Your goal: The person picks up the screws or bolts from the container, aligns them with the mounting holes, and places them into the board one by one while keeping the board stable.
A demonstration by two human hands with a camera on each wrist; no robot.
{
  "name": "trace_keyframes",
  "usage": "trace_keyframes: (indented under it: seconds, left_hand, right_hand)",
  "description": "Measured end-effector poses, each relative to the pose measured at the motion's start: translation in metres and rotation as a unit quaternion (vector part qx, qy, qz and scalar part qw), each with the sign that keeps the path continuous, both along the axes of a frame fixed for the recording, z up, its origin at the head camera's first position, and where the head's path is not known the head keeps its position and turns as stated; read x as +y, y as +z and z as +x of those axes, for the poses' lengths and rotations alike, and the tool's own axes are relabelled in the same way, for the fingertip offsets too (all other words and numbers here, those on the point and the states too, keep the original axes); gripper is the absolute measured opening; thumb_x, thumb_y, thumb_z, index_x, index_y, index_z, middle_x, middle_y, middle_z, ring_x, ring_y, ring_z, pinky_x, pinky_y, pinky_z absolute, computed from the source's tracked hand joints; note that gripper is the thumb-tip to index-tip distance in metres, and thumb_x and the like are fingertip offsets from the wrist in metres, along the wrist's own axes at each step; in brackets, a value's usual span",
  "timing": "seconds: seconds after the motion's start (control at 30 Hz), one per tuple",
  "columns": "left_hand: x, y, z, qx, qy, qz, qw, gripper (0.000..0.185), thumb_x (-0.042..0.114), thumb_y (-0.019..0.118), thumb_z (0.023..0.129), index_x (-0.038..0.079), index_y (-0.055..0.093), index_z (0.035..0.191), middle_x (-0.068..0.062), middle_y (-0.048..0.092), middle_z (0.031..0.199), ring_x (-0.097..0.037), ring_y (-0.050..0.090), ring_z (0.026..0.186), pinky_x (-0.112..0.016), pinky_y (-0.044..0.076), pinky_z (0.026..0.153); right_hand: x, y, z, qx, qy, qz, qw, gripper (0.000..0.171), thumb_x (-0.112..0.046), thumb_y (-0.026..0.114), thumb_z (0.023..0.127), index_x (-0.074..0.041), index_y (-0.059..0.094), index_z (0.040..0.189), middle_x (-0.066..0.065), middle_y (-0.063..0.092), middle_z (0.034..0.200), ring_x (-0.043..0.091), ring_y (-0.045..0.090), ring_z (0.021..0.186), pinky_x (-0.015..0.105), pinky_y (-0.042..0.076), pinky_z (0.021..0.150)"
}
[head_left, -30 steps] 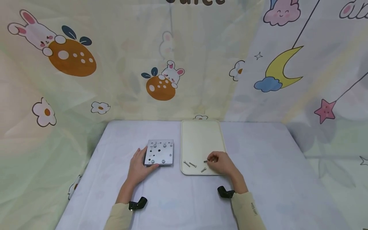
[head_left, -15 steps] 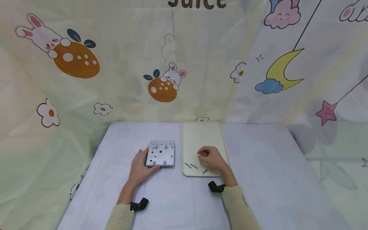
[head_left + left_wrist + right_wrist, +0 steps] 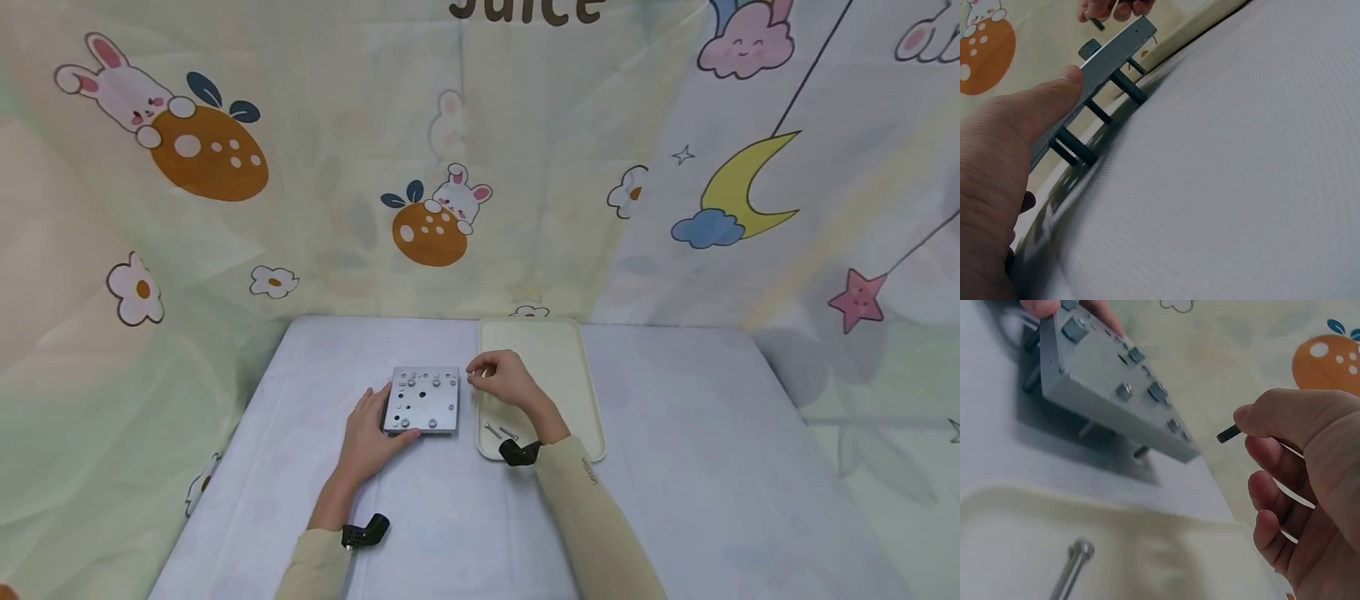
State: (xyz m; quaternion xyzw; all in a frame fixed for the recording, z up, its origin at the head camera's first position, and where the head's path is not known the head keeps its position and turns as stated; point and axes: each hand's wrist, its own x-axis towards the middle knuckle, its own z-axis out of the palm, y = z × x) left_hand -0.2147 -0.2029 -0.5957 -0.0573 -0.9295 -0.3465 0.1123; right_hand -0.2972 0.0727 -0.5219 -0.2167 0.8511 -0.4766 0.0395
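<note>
A square grey metal plate with holes and several screws set in it stands on the white-covered table, raised on screw shafts that stick out underneath. My left hand grips its near left corner, thumb on the near edge. My right hand hovers just right of the plate's far corner and pinches a short dark screw between thumb and forefinger. In the right wrist view the screw's tip points toward the plate, a small gap apart.
A cream tray lies right of the plate, with two loose screws near its front edge; one screw shows blurred in the right wrist view. Cartoon-print fabric walls close in the table at the back and sides.
My right hand lifted a screw from the tray's front and carried it left and away, to beside the plate's far right corner. The left hand stayed on the plate.
</note>
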Motion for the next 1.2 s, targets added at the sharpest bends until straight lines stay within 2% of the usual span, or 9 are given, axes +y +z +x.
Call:
trace_keyframes:
  seconds: [0.2, 0.47, 0.63, 0.87, 1.07, 1.2]
  left_hand:
    - [-0.001, -0.001, -0.001, -0.002, -0.001, -0.007, 1.0, 0.108, 0.074, 0.069, 0.07, 0.009, 0.035, 0.15, -0.009, 0.043, 0.148, -0.038, 0.023, 0.142, -0.059, 0.02, 0.112]
    - [0.001, 0.003, 0.0, 0.013, -0.005, -0.006, 0.9999, 0.105, 0.069, 0.072, 0.071, 0.007, 0.037, 0.149, -0.012, 0.045, 0.147, -0.041, 0.025, 0.14, -0.062, 0.022, 0.11]
    - [0.0, 0.002, 0.0, 0.008, -0.002, -0.011, 0.9999, 0.106, 0.071, 0.071, 0.071, 0.008, 0.037, 0.149, -0.011, 0.044, 0.147, -0.04, 0.025, 0.14, -0.061, 0.022, 0.111]
    - [-0.003, 0.001, -0.002, 0.013, -0.002, -0.008, 0.9999, 0.106, 0.073, 0.069, 0.071, 0.01, 0.037, 0.15, -0.01, 0.044, 0.147, -0.04, 0.025, 0.14, -0.061, 0.022, 0.11]
    - [-0.003, -0.002, 0.0, -0.004, 0.001, -0.012, 0.9999, 0.109, 0.077, 0.066, 0.07, 0.01, 0.036, 0.15, -0.01, 0.043, 0.148, -0.039, 0.025, 0.141, -0.061, 0.022, 0.11]
    - [-0.002, -0.001, -0.001, -0.001, 0.001, -0.011, 0.9999, 0.108, 0.076, 0.067, 0.07, 0.01, 0.036, 0.15, -0.01, 0.044, 0.148, -0.039, 0.025, 0.141, -0.061, 0.022, 0.111]
  right_hand:
    - [-0.023, 0.003, -0.012, -0.002, 0.005, 0.014, 1.0, 0.009, -0.01, 0.074, 0.085, -0.007, 0.075, 0.094, -0.003, 0.064, 0.078, 0.013, 0.054, 0.07, 0.024, 0.044, 0.058]
    - [-0.036, 0.003, -0.017, -0.009, 0.001, 0.023, 1.0, 0.008, -0.011, 0.074, 0.085, -0.008, 0.074, 0.093, -0.002, 0.064, 0.078, 0.015, 0.055, 0.072, 0.025, 0.046, 0.06]
    - [-0.04, -0.003, -0.019, -0.028, -0.007, 0.037, 0.999, 0.007, -0.013, 0.074, 0.086, -0.011, 0.074, 0.093, -0.004, 0.064, 0.078, 0.013, 0.055, 0.07, 0.024, 0.045, 0.058]
    - [-0.042, -0.007, -0.023, -0.018, -0.005, 0.024, 1.0, 0.007, -0.012, 0.075, 0.085, -0.01, 0.075, 0.092, -0.003, 0.064, 0.078, 0.014, 0.055, 0.071, 0.025, 0.046, 0.06]
    - [-0.042, -0.012, -0.023, -0.035, -0.006, 0.038, 0.999, 0.008, -0.014, 0.075, 0.086, -0.012, 0.074, 0.094, -0.004, 0.064, 0.079, 0.013, 0.055, 0.07, 0.025, 0.046, 0.059]
    - [-0.041, -0.012, -0.023, -0.036, -0.012, 0.038, 0.999, 0.008, -0.014, 0.074, 0.086, -0.012, 0.074, 0.094, -0.003, 0.064, 0.079, 0.014, 0.055, 0.071, 0.025, 0.046, 0.059]
